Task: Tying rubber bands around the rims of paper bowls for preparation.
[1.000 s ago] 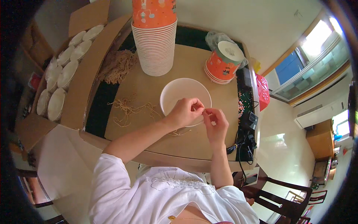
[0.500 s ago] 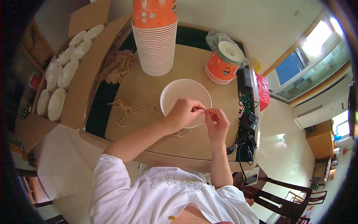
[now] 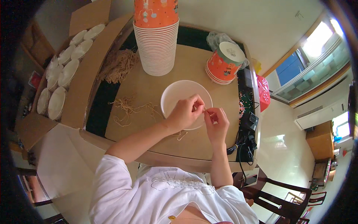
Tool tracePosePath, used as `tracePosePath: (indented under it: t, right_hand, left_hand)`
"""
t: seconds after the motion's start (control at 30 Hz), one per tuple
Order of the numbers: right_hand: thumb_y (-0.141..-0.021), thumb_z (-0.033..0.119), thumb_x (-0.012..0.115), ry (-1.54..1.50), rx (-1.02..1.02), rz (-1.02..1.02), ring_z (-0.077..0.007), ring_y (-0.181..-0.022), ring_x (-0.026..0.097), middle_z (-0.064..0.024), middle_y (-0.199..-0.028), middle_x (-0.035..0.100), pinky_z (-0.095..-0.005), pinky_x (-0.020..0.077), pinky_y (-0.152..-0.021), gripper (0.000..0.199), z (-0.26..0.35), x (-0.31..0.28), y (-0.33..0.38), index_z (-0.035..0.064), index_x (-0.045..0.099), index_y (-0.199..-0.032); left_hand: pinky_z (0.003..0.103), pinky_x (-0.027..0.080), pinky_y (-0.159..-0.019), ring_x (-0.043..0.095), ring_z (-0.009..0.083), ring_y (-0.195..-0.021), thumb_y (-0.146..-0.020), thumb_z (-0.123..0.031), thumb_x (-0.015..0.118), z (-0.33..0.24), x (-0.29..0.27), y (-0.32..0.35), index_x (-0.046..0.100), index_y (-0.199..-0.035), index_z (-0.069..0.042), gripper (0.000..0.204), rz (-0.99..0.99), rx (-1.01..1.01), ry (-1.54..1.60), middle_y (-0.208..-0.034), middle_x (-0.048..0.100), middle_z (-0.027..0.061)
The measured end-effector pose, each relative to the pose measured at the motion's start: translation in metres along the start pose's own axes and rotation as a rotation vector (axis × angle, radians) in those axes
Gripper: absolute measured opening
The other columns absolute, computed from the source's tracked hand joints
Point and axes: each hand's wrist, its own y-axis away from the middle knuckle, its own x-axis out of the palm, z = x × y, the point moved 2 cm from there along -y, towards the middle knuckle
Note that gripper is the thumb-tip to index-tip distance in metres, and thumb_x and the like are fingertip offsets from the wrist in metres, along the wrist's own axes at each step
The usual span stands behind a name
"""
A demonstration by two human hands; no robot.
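Over a white paper bucket (image 3: 173,95), my left hand (image 3: 185,115) and my right hand (image 3: 217,123) meet with their fingertips nearly touching. Both are closed in a pinch on a thin tan strand of twine (image 3: 204,109), mostly hidden by the fingers. A loose end of twine (image 3: 181,135) shows on the table below my left wrist. Left of the bucket lies a loose tangle of twine (image 3: 128,107). A thicker bundle of fibre strands (image 3: 119,66) rests farther back.
A tall stack of paper buckets (image 3: 156,48) stands at the back. A short upside-down orange stack (image 3: 222,67) is at the right rear. On the left is an open carton (image 3: 87,71) of nested white tubs. Small beads (image 3: 241,104) and black adapters with cables (image 3: 249,123) line the right edge.
My left fingers have lifted and bent slightly at the pinch, while my right hand stays almost in place. The twine end below my left wrist has shifted a little.
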Motion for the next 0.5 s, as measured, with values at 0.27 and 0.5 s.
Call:
tracePosePath:
  t: [0.27,0.5]
  right_hand:
    - [-0.081,0.001,0.066,0.030,-0.019,-0.010,-0.0115,-0.057,0.052,-0.0065,-0.074,0.056,-0.0245,0.0422,-0.051,0.007,0.0009,0.0008,0.0002,0.0020,0.062,-0.086]
    - [-0.082,0.002,0.065,0.036,-0.033,-0.029,-0.0120,-0.057,0.051,-0.0073,-0.074,0.056,-0.0247,0.0414,-0.051,0.006,-0.0028,0.0022,0.0008,0.0015,0.062,-0.087]
  left_hand:
    - [0.027,0.051,-0.063,0.065,0.0129,-0.075,-0.090,-0.005,0.055,0.0023,-0.0019,-0.0017,0.056,-0.094,0.001,0.007,0.021,-0.052,0.072,-0.082,0.065,0.0083]
    - [0.029,0.049,-0.062,0.064,0.0163,-0.067,-0.085,-0.008,0.063,-0.0048,-0.0065,-0.0046,0.059,-0.086,0.000,0.009,0.083,-0.023,-0.070,-0.074,0.065,0.0096]
